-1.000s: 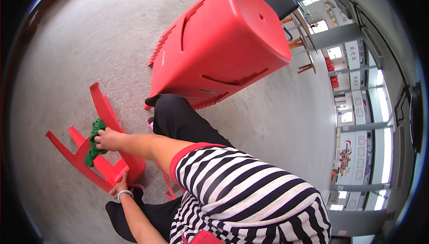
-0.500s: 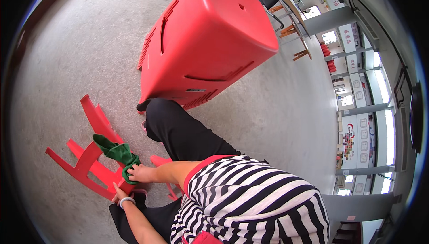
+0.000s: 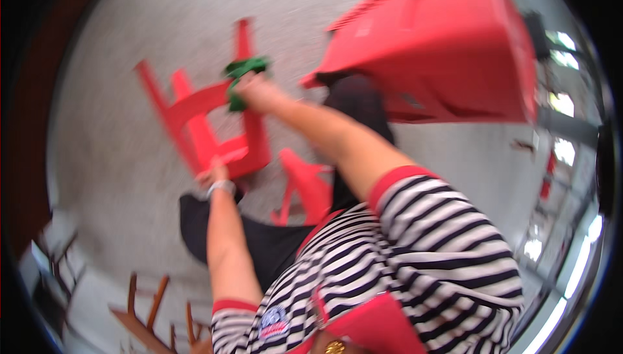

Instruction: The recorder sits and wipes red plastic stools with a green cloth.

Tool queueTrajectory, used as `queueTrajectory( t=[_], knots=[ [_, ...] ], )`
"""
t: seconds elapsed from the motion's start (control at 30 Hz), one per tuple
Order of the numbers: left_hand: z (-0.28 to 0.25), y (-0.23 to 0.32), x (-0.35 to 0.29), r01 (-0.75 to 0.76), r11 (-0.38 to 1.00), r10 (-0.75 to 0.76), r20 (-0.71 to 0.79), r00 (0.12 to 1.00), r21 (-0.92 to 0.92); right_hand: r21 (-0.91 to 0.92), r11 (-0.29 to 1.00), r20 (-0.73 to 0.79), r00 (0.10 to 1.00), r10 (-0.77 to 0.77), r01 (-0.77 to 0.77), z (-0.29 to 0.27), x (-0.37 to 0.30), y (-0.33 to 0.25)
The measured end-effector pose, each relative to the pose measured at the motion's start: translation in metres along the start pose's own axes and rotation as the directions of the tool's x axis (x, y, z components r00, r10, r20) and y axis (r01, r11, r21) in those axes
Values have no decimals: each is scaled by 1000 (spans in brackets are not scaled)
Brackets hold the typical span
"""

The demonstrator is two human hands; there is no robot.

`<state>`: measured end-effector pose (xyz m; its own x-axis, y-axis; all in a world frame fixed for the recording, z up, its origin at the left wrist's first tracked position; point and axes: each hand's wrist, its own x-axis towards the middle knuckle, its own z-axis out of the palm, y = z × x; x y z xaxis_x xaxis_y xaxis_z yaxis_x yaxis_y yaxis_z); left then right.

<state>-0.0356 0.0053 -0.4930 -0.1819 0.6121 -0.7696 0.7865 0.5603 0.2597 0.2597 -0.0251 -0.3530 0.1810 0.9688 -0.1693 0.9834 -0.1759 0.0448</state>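
A red plastic stool (image 3: 176, 115) lies tipped over on the floor in front of me, its legs pointing away. My left hand (image 3: 214, 173), with a pale band at the wrist, is closed on the stool's near edge by the seat. Bunched green cloth (image 3: 246, 67) is in my right hand (image 3: 254, 90), pressed to the stool's right-hand leg. Motion blurs both hands, and the right fingers are partly hidden in the cloth.
To the right stands a tall red stack of plastic stools (image 3: 435, 55), close to my knee. Another red plastic piece (image 3: 305, 188) shows between my legs. Brown wooden furniture (image 3: 146, 315) is at the lower left. Grey floor (image 3: 130, 159) surrounds the stool.
My right hand has slid the green cloth from the seat end outward along the stool's leg. The head view has turned, so the stool and stack appear farther right.
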Motion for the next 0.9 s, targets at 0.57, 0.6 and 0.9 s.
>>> queueTrajectory(
  t=[0.57,0.6,0.9],
  knots=[
    [-44,8,-41,163,985,-168,-91,982,-63,566,819,198,980,-29,-91,31,-125,-157],
    [-44,8,-41,168,983,-173,-69,982,-77,570,821,176,981,-75,-39,31,-124,-152],
    [-44,11,-51,145,980,-151,-29,988,-139,654,747,173,937,-304,122,24,-120,-129]
  ],
)
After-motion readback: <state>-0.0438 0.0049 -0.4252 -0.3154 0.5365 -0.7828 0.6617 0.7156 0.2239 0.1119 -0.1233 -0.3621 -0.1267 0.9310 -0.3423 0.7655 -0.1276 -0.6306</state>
